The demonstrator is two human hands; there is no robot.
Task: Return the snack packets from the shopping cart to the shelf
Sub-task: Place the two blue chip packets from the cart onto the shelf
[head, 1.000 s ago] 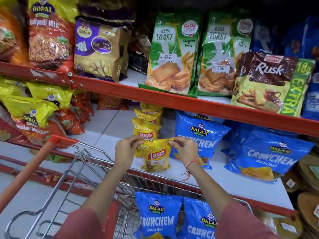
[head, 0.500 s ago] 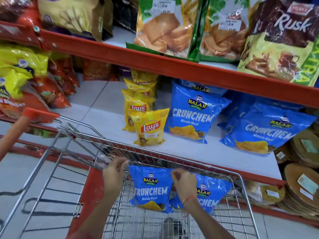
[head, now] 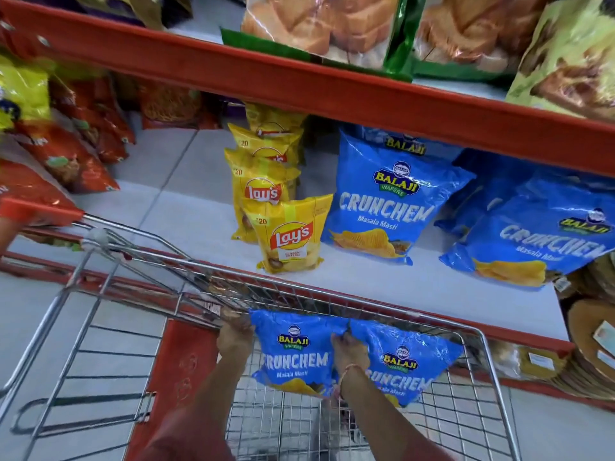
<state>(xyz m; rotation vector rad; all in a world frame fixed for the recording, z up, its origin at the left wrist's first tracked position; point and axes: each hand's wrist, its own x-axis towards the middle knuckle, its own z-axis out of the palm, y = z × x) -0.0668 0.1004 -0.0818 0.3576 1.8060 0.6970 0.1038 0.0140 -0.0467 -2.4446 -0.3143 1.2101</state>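
Two blue chip packets sit inside the shopping cart (head: pixel 492 371), just below its front rim. Left hand (head: pixel 234 337) pinches the top left corner of the nearer blue packet (head: pixel 293 357); right hand (head: pixel 349 352) grips the same packet's top right corner, where it overlaps the second blue packet (head: pixel 409 364). Both hands closed on that one packet, held upright against the cart's wire front. White shelf (head: pixel 186 221) beyond the cart carries a row of yellow chip packets (head: pixel 289 234), the front one standing upright, with more blue packets (head: pixel 389 201) just beside it on the right. Red shelf rail (head: pixel 299 81) overhead, blurred.
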